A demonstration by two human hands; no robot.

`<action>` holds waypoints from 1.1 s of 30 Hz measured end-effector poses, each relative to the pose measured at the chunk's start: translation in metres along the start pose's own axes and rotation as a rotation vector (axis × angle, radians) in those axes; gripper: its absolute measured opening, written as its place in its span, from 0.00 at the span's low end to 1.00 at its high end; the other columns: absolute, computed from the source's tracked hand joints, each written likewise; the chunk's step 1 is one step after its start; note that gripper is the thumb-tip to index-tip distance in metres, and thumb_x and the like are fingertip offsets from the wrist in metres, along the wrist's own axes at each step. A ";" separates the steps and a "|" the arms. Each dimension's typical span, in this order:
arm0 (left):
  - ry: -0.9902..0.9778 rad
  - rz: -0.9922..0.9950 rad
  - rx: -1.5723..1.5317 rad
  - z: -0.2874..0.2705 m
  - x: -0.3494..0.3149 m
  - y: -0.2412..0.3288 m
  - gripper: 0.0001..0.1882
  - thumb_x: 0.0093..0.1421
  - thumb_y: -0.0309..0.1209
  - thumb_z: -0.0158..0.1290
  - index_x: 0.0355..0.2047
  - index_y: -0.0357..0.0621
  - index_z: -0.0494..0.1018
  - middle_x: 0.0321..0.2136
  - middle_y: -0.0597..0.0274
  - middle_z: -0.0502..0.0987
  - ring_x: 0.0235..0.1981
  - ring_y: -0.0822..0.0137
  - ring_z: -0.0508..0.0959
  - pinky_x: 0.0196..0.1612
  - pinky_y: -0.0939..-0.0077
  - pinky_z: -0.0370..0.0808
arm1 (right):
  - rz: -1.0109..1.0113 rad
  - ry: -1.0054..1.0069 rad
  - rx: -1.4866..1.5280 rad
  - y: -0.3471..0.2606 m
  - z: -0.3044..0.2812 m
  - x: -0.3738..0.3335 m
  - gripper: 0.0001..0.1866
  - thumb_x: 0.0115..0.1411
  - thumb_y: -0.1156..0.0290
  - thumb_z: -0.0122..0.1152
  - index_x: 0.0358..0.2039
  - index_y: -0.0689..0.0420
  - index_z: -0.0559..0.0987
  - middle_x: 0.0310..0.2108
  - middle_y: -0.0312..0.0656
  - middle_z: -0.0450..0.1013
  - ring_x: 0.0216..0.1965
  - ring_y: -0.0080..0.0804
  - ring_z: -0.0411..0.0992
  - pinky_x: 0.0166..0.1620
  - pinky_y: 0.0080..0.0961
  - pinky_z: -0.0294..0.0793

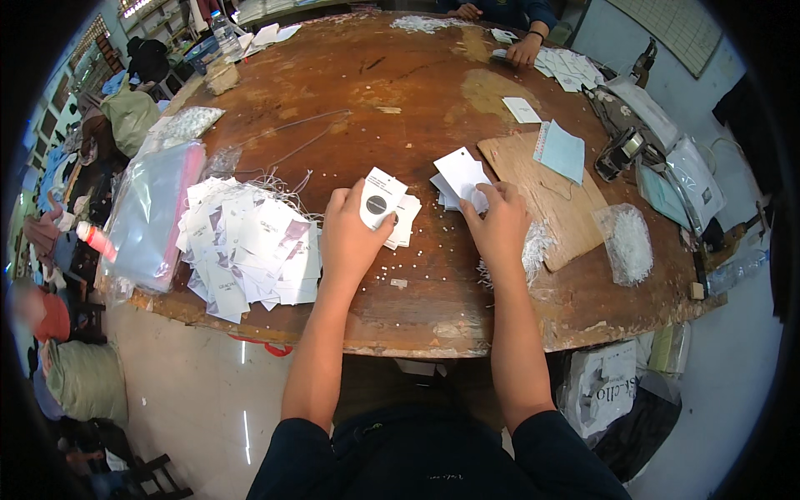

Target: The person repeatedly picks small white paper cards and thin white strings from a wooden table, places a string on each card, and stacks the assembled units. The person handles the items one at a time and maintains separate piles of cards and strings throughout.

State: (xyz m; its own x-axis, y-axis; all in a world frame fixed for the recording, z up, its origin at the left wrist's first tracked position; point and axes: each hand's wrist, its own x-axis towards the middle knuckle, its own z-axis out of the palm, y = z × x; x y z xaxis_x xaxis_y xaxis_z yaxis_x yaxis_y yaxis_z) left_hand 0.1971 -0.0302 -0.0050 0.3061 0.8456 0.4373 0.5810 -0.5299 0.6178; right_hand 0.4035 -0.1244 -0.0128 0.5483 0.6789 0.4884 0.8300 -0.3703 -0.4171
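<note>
- Left hand pinches a white hang tag over a small stack
- Right hand grips blank tags — likely sorting; next needs a clean pairing

Two hands, two tag stacks, one wooden board

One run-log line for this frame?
left hand: holds round-marked tag | right hand: on white cards | tag pile left
</note>
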 end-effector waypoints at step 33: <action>-0.253 -0.620 -1.567 0.008 -0.064 0.034 0.19 0.72 0.31 0.45 0.61 0.40 0.63 0.55 0.54 0.73 0.54 0.63 0.76 0.56 0.62 0.77 | -0.288 -0.054 0.248 -0.055 -0.029 -0.098 0.31 0.48 0.58 0.74 0.54 0.49 0.80 0.46 0.46 0.67 0.42 0.39 0.68 0.48 0.39 0.61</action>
State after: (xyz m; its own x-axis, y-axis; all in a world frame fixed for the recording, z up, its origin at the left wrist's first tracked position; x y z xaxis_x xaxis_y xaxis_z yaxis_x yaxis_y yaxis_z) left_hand 0.2031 -0.1016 -0.0172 0.5296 0.8410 -0.1102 -0.5459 0.4374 0.7146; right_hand 0.3068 -0.1892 -0.0156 0.2848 0.7675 0.5743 0.8957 0.0003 -0.4446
